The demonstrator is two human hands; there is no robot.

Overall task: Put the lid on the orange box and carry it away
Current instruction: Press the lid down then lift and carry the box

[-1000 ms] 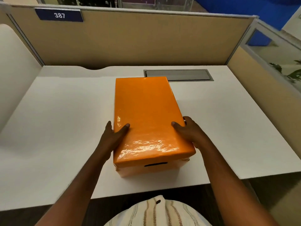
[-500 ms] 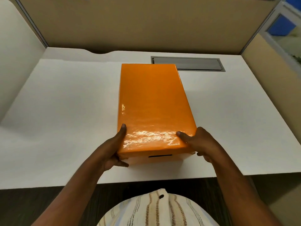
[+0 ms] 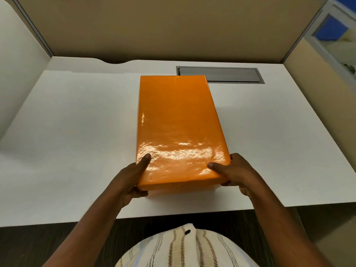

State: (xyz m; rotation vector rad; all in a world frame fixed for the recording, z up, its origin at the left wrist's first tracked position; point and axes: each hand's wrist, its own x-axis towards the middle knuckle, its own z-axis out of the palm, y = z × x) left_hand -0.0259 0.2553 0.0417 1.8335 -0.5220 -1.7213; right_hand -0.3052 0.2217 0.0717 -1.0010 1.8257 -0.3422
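Observation:
The orange box [image 3: 178, 124] has its glossy lid on and lies lengthwise in the middle of the white desk [image 3: 77, 122]. My left hand [image 3: 133, 178] grips its near left corner, thumb on the lid and fingers curled under the edge. My right hand [image 3: 237, 174] grips the near right corner the same way. The near end appears raised slightly off the desk; the box's lower front face is mostly hidden behind the lid's edge.
A grey cable hatch [image 3: 221, 75] is set into the desk just behind the box's far right corner. Beige partition walls [image 3: 173, 29] close the desk at the back and on both sides. The desk's front edge [image 3: 192, 212] is close to my body.
Both hands slid from the box's sides down to its near corners, fingers now under the edge. The near end has tipped up, hiding the front handle slot.

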